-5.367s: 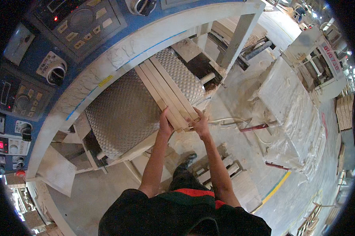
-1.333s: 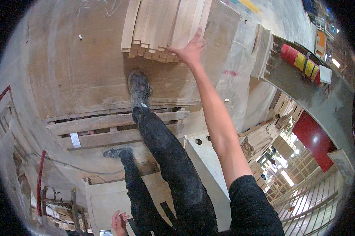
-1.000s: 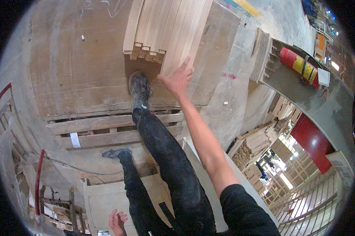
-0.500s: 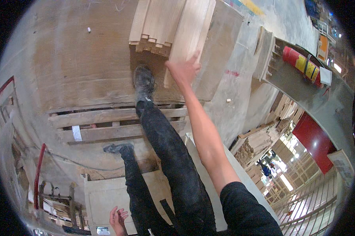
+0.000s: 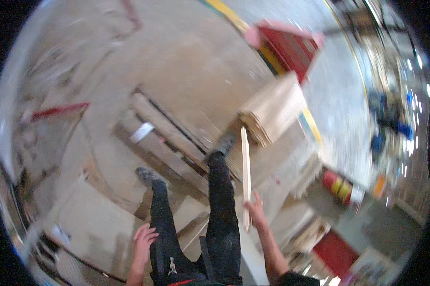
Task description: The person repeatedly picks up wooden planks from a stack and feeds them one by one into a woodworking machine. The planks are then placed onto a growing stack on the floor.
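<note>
My right hand is closed on a narrow, light wooden strip, near the strip's lower end. The strip points away from me, alongside my right leg. Beyond its far end lies a stack of pale wooden boards with stepped, uneven ends. My left hand hangs by my left thigh, empty, its fingers apart. Motion blurs much of the picture.
One of my feet is up on a low wooden pallet with a brown sheet on top, beside the boards. A fire extinguisher is at the right. A red metal structure stands past the stack, and a red bar at the left.
My right hand has come off the stack and back toward my body with a wooden strip in it. My left hand has risen slightly. The view has turned, shifting the stack to the right.
</note>
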`<action>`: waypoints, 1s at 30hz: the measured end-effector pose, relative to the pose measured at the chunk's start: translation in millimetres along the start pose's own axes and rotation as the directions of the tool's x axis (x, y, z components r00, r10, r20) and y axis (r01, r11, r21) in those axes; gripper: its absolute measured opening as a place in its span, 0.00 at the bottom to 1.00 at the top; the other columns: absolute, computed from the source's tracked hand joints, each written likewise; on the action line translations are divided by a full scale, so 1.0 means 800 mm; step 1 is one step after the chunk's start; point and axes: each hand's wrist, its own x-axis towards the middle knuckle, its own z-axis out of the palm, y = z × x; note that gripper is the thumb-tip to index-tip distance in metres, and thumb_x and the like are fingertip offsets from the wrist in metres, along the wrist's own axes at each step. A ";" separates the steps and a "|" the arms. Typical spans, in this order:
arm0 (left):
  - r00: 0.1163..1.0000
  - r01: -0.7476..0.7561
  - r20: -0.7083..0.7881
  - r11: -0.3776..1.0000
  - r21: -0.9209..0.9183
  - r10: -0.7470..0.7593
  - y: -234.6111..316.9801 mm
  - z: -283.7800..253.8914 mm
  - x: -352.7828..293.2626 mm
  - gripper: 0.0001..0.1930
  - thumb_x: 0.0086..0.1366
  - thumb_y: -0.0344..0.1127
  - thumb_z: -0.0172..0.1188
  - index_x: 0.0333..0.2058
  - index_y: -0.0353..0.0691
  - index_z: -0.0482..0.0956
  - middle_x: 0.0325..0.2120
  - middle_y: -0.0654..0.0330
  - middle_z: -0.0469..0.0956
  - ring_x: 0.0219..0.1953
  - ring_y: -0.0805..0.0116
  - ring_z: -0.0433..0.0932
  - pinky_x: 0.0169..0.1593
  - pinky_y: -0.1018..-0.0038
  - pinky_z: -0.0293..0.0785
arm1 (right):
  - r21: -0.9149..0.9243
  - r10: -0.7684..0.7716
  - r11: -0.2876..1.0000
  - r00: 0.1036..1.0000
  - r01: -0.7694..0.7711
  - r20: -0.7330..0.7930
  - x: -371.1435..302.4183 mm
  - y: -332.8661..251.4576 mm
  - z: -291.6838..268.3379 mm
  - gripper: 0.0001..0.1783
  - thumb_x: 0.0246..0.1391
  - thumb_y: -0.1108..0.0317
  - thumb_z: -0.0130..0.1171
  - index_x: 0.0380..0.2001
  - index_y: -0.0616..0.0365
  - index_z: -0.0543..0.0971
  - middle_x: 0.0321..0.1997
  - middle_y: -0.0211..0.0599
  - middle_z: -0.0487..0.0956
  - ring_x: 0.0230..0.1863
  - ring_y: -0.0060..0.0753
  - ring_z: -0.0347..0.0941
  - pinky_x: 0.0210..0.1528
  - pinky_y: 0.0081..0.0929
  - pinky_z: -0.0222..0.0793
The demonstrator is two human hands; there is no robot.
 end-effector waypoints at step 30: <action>0.586 -0.221 -0.581 -0.578 -0.786 0.565 -0.107 -0.380 -0.153 0.49 0.54 0.78 0.42 0.65 0.48 0.57 0.65 0.55 0.54 0.67 0.52 0.52 0.68 0.50 0.44 | 0.483 0.243 -0.613 -0.433 0.625 0.868 -0.645 0.218 0.822 0.67 0.25 0.47 0.74 0.68 0.51 0.49 0.59 0.72 0.57 0.61 0.71 0.53 0.58 0.69 0.47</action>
